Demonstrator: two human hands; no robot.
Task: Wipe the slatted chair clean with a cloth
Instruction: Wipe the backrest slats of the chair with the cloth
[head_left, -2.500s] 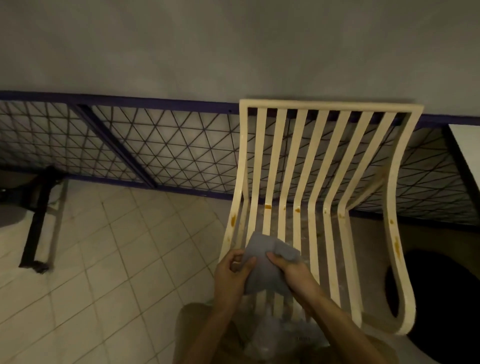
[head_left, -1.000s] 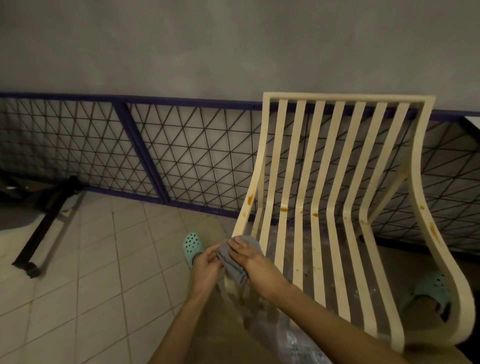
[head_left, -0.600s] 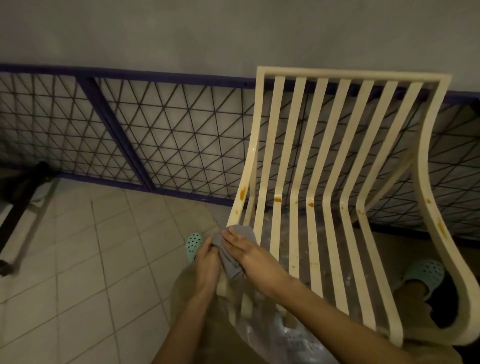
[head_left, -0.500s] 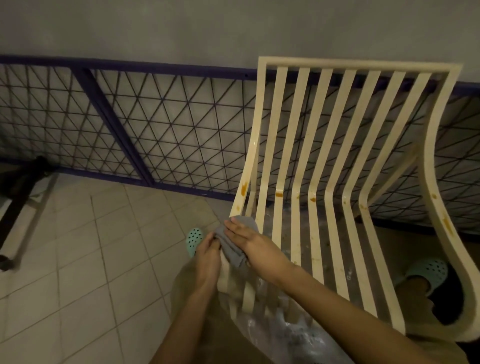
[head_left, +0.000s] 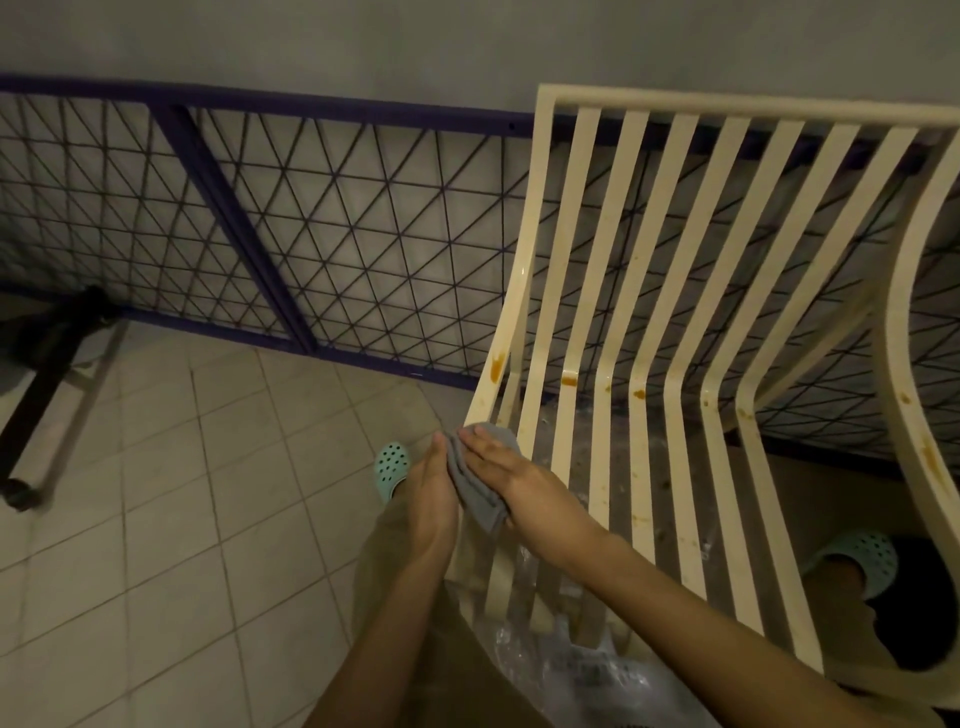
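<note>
Head view puts my right hand (head_left: 514, 480) flat on a grey cloth (head_left: 475, 493), fingers straight and together, pressing it onto the left edge of the slatted chair (head_left: 727, 110). My left hand (head_left: 431, 501) lies against the same cloth from the outer side. I see only its back, with the fingers running fairly straight up alongside the fabric. The cloth is soft, folded and matte, sandwiched between both palms where the left side rail (head_left: 522, 291) flattens into the seat, near the front-left corner.

The chair is cream, smooth and faintly glossy. Its long narrow slats run down from a straight top rail, bend sharply at the seat and carry on toward me. Both side rails are broader and sweep in an S-curve. Orange-brown stains (head_left: 639, 394) sit at the bend of several slats, on the left rail and on the right rail, and finer specks dot the seat slats.

Crinkled clear plastic (head_left: 571, 670) shows through the slats near the seat's front edge. One teal perforated clog (head_left: 390, 460) stands on the pale square floor tiles (head_left: 182, 493) just left of the chair, and another (head_left: 865, 558) shows under its right side. Behind the chair runs a purple-framed wire mesh panel (head_left: 363, 249) of triangular cells against a plain grey wall (head_left: 311, 41). A dark bar (head_left: 47, 384) leans at the floor's far left edge.
</note>
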